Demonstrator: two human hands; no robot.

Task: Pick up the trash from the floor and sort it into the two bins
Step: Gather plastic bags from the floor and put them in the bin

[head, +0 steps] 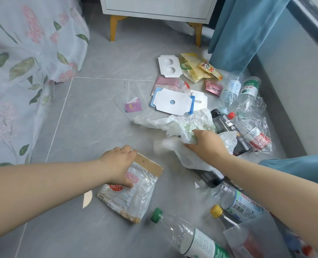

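My left hand (120,164) grips a clear plastic packet (134,194) with a brown card strip, fingers curled over the card edge and thumb pressed on the plastic; the packet sits directly under my palm, close to the grey floor (91,118). My right hand (206,144) is clenched around a crumpled white plastic bag (180,125) that spreads ahead of and beneath it. Flat white card pieces (171,103) lie beyond that hand, dark bottles (219,121) just to its right, and a green-capped clear bottle (182,237) nearer me.
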